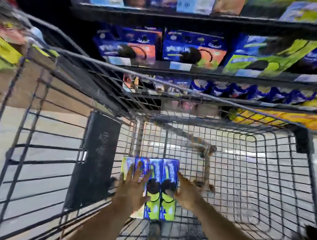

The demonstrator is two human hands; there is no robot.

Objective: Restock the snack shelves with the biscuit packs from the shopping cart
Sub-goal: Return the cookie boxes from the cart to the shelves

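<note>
- Head view: a row of biscuit packs [169, 172] is seen lying flat on the floor of the shopping cart [244, 162], at the end closest to the person, set side by side & touching.
- Long axis of each pack is pointed away from the person, toward the snack shelves [194, 70] beyond the cart's far wall.
- On the left-most packs the left hand [133, 188] is laid flat, its fingers [138, 171] straight and spread wide, nothing gripped.
- Against the row's right flank the right hand [186, 194] is set, fingers extended along the outer pack's edge, w/ the thumb apparently on the top face. Blur is heavy, so a real pinch can't be confirmed.
- Key relation: the row is bracketed by both hands (left on top, right beside), and neither is clearly nearer.
- A squeeze across the short axis is judged the likely need, so several packs are lifted as one block.
- Risk: middle packs may be dropped if pressure is weak.
</note>
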